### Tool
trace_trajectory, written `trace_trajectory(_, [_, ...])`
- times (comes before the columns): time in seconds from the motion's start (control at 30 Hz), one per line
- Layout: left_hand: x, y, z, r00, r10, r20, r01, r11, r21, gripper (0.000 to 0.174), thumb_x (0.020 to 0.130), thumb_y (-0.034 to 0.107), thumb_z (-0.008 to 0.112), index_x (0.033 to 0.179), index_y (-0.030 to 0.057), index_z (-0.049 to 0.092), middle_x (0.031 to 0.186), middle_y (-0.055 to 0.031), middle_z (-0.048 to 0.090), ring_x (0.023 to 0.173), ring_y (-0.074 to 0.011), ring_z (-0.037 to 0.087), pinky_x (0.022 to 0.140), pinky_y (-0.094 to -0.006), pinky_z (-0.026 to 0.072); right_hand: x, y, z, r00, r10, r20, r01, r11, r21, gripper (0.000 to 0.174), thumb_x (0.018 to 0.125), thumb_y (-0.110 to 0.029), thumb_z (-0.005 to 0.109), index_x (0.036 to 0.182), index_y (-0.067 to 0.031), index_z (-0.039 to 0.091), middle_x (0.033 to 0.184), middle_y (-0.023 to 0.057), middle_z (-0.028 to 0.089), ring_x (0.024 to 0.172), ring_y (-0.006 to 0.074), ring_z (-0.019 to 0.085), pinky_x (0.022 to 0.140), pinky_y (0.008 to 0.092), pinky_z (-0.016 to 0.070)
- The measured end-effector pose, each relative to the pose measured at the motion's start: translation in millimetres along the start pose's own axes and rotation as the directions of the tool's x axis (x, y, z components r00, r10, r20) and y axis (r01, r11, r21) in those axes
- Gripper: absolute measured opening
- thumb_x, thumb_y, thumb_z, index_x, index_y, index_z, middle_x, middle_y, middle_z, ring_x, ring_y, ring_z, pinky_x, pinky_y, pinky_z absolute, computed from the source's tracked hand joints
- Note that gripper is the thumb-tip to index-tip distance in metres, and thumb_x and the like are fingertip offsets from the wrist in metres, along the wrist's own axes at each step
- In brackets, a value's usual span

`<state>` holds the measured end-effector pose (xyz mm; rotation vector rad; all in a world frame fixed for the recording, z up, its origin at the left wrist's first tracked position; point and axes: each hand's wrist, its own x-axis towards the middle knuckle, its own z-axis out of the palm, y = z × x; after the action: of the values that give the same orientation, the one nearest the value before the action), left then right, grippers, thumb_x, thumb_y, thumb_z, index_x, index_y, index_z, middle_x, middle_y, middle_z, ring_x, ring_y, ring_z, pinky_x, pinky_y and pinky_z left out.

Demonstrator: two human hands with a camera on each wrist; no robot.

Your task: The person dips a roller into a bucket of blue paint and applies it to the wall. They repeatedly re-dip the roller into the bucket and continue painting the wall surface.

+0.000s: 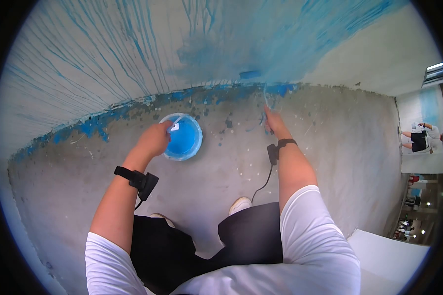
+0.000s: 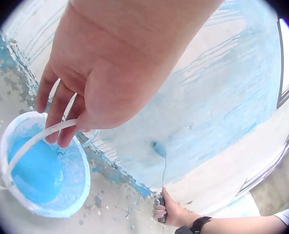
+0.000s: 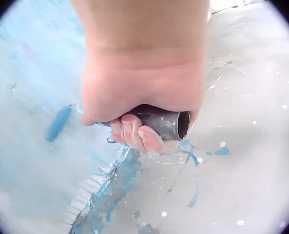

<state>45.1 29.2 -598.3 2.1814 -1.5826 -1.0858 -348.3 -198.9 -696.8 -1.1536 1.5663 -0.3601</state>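
My left hand [image 1: 155, 139] holds a white plastic bucket [image 2: 84, 187] by its thin white handle [image 2: 30, 143], the fingers hooked round it in the left wrist view. Bright blue paint [image 2: 36, 170] lies inside the bucket. Farther right, my right hand [image 1: 276, 123] grips the dark tubular handle [image 3: 160, 119] of a paint roller. The blue roller sleeve [image 3: 59, 123] is against the wall, low down near the floor line in the head view, at the end of a thin wire frame [image 2: 164, 168].
The white wall [image 1: 98, 44] carries blue drips on the left and a broad blue patch in the middle. Paint spatters mark the grey floor [image 1: 221, 172]. My shoes [image 1: 240, 204] stand behind the bucket. Another person [image 1: 421, 137] is at the far right.
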Motion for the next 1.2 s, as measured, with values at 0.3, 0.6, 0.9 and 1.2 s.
trace_trajectory(0.3, [-2.3,-1.5,-0.4,1.000,0.001,-0.011,-0.001,1.000,-0.015,0.035,0.087,0.007,0.056,0.122,0.0092,0.059,0.104,-0.0209,0.067,0.096,-0.0403,0.064,0.079,-0.0472,0.0513,0.5,-24.7,6.1,0.997,-0.070,0.013,0.066,0.980,0.190,0.060,0.089,-0.062,0.058,0.071,-0.0054,0.051,0.054,0.0035,0.047,0.043,0.0161,0.045,0.043,0.0328,0.0372])
trace_trajectory(0.6, [-1.4,-0.6,1.4,1.000,0.007,-0.020,-0.006,0.999,0.054,0.036,0.091,0.004,0.047,0.125,0.0063,0.058,0.091,-0.0130,0.071,0.086,-0.0321,0.067,0.075,-0.0416,0.0510,-16.5,-19.9,6.0,0.843,-0.458,-0.283,0.071,0.615,-0.785,0.055,0.088,-0.058,0.057,0.083,-0.0040,0.068,0.078,0.0183,0.069,0.078,0.0385,0.066,0.069,0.0486,0.0508])
trace_trajectory(0.9, [0.1,-0.6,-2.0,0.999,-0.043,0.034,0.042,0.999,0.026,0.033,0.090,0.009,0.055,0.122,0.0105,0.059,0.104,-0.0196,0.068,0.095,-0.0387,0.065,0.078,-0.0467,0.0522,-10.8,-30.8,34.9,0.822,-0.552,-0.140,0.123,0.413,-0.902,0.040,0.092,-0.045,0.058,0.090,-0.0057,0.064,0.085,0.0189,0.069,0.084,0.0391,0.066,0.069,0.0498,0.0515])
trace_trajectory(1.2, [3.0,-3.5,2.3,0.999,-0.038,0.033,0.039,0.999,-0.008,0.036,0.089,0.009,0.056,0.125,0.0105,0.058,0.106,-0.0201,0.068,0.095,-0.0395,0.065,0.079,-0.0472,0.0523,40.1,-12.4,63.3,0.684,-0.728,0.055,0.283,0.195,-0.939,0.035,0.088,-0.043,0.064,0.091,-0.0073,0.064,0.085,0.0159,0.069,0.081,0.0360,0.067,0.067,0.0477,0.0516])
